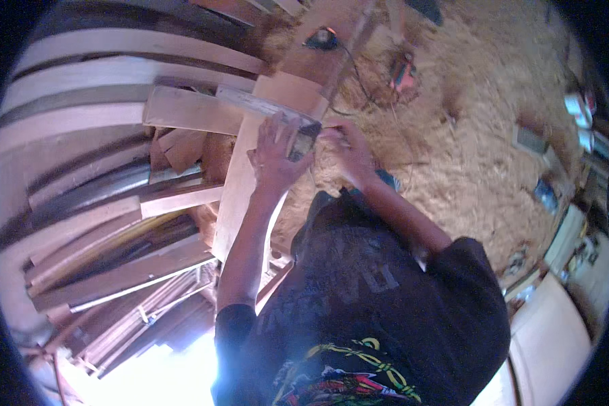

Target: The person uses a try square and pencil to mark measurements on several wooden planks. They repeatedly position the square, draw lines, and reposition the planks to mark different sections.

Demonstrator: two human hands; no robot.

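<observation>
My left hand (277, 152) lies over the end of a wooden piece (302, 145), its fingers stretched forward and its thumb at the near side, gripping it. This end is dark at one corner and rests on a long pale plank (240, 183) that runs away from me. Close on the right, my right hand (348, 149) is bent with its fingers curled together against the dark corner. Motion smears the right fingers, and what they hold cannot be made out. A narrow greyish board (264, 105) meets the wooden piece from the left.
Many boards (88, 68) are stacked on the left. Ahead, a corded dark power tool (322, 38) sits on the plank. An orange-red tool (402, 74) lies on the sawdust-covered ground (474, 135), with a cable nearby. At right are a blue object (545, 195) and a pale panel (551, 338).
</observation>
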